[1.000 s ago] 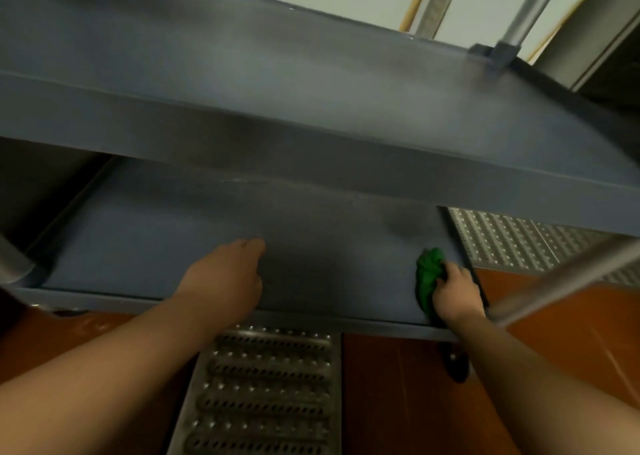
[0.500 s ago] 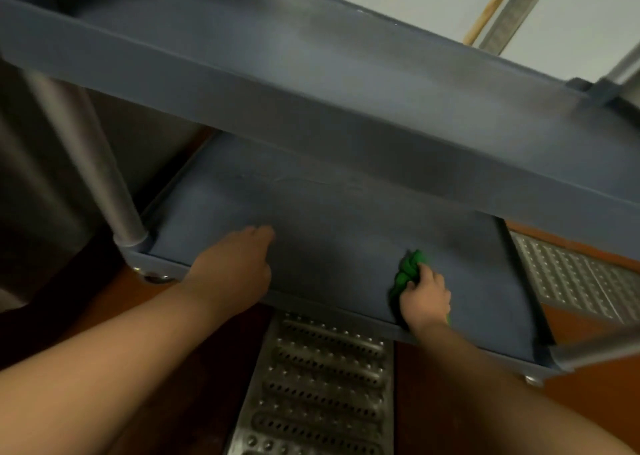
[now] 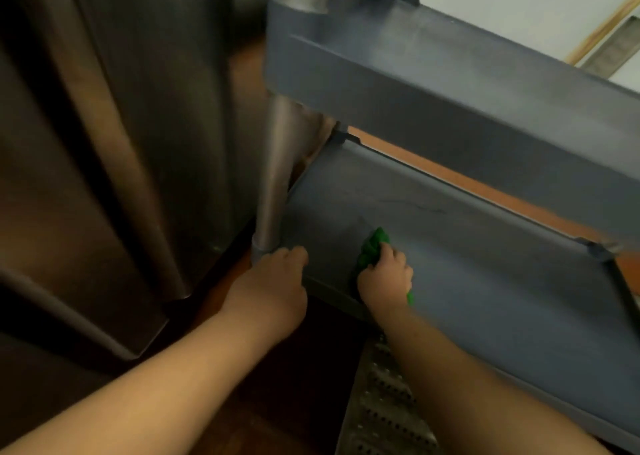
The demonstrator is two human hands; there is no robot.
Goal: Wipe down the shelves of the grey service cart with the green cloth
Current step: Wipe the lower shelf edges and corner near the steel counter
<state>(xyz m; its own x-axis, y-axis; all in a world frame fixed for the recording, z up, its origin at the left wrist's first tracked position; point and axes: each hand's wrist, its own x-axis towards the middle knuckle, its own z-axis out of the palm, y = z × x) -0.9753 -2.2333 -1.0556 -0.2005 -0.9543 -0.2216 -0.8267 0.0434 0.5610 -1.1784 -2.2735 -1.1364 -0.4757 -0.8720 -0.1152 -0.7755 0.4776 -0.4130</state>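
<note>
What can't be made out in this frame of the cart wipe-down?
- Most of the green cloth: head view, bunched under the right hand.
- Left hand fingertips: curled over the lower shelf edge, so the grip is unclear.
- Upper shelf: right end cut off by the frame edge.
- Lower shelf dirt or wetness: blurred.
</note>
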